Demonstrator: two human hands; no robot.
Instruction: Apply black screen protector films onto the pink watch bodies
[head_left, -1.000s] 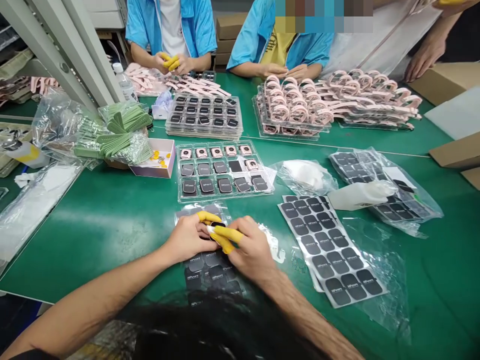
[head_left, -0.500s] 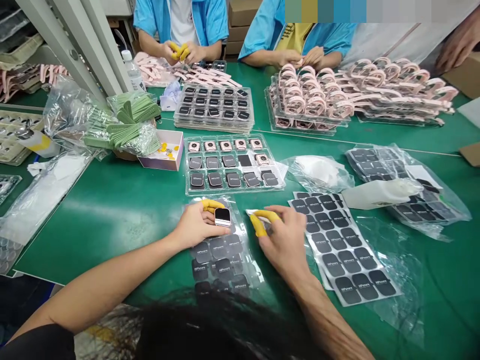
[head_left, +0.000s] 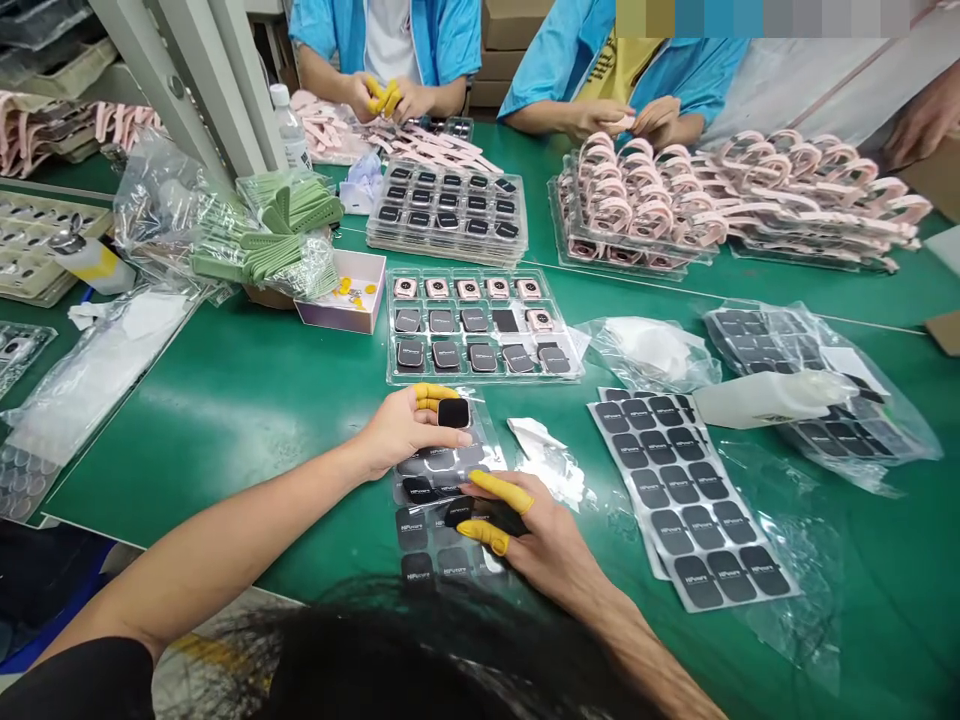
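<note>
Our left hand [head_left: 409, 430] was closed around a small watch body [head_left: 454, 412], dark screen up, pinched between the yellow-capped fingers above and the thumb below, held just over the far end of the sticker sheet [head_left: 439, 510] that lay in its clear bag on the green surface [head_left: 225, 420]. Our right hand [head_left: 536, 540] sat nearer to us and slightly right, its capped thumb and forefinger together on one dark sticker [head_left: 480, 515] at the sheet's right edge; whether that sticker had lifted free we could not tell. So the watch body lay up and to the left of the right hand, a short way off, with the sheet's long axis running near to far between the two hands. The right hand was the one at the sticker, the left the one with the watch. Farther off stood a clear tray [head_left: 484, 325] of watch bodies, and to the right a bare sticker sheet [head_left: 690, 495].
</note>
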